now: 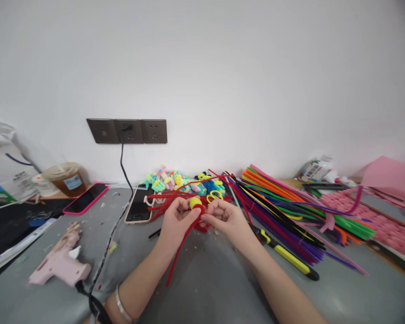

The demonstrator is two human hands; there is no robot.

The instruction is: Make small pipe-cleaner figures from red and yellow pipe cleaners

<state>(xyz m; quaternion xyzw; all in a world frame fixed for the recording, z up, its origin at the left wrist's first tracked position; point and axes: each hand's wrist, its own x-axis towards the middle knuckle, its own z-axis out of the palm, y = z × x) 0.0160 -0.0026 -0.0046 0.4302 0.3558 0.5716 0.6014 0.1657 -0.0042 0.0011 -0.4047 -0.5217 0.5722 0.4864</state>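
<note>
Both my hands meet over the middle of the grey table (pixel 205 288). My left hand (pixel 175 222) pinches a small yellow roll (pixel 195 202) with a red pipe cleaner (pixel 180 249) wound round it. The cleaner's long tail hangs down toward me. My right hand (pixel 227 218) is closed on the red cleaner's other part at the roll. Loose red pipe cleaners (pixel 164 198) lie just behind my hands.
A large heap of coloured pipe cleaners (pixel 290 202) spreads to the right, with a yellow-and-black utility knife (pixel 286 254) in front. A pink glue gun (pixel 60 265) lies at left. Two phones (pixel 86 198) (pixel 140 207), small craft figures (pixel 175 182), a drink cup (pixel 67 177) and wall sockets (pixel 128 130) stand behind.
</note>
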